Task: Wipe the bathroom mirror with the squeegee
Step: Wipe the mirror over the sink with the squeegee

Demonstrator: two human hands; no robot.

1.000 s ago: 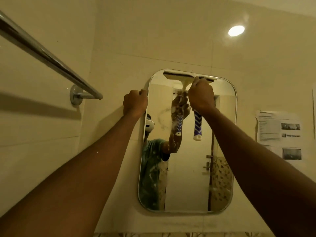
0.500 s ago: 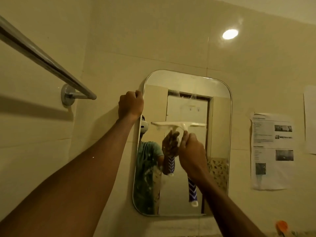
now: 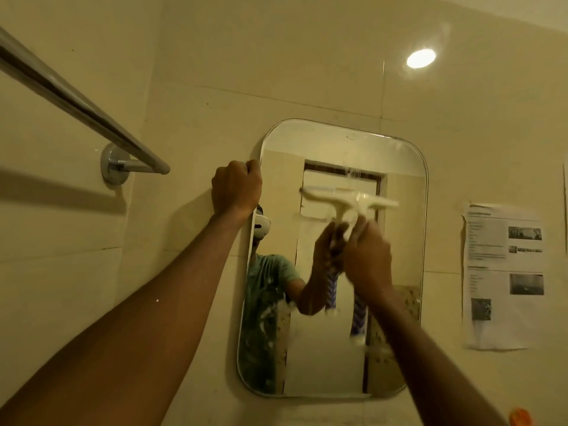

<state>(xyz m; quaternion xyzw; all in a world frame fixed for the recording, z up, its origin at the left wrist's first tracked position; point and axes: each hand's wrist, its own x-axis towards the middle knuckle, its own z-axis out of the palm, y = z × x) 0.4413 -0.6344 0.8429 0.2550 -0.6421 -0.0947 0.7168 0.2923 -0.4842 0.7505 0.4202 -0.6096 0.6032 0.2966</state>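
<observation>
Left hand point(image 3: 236, 186), fingers curled on the mirror point(image 3: 399, 167) upper left edge, likely steadying it. Right hand point(image 3: 367, 258), fingers clamped on the squeegee point(image 3: 347, 202) handle, blade across the upper glass; foam remains at lower left.

One mirror point(image 3: 335, 348), one squeegee point(image 3: 347, 202), two hands: left hand point(image 3: 236, 186), right hand point(image 3: 367, 256); one towel rail point(image 3: 76, 103), one paper notice point(image 3: 504, 272) right of the right hand.
</observation>
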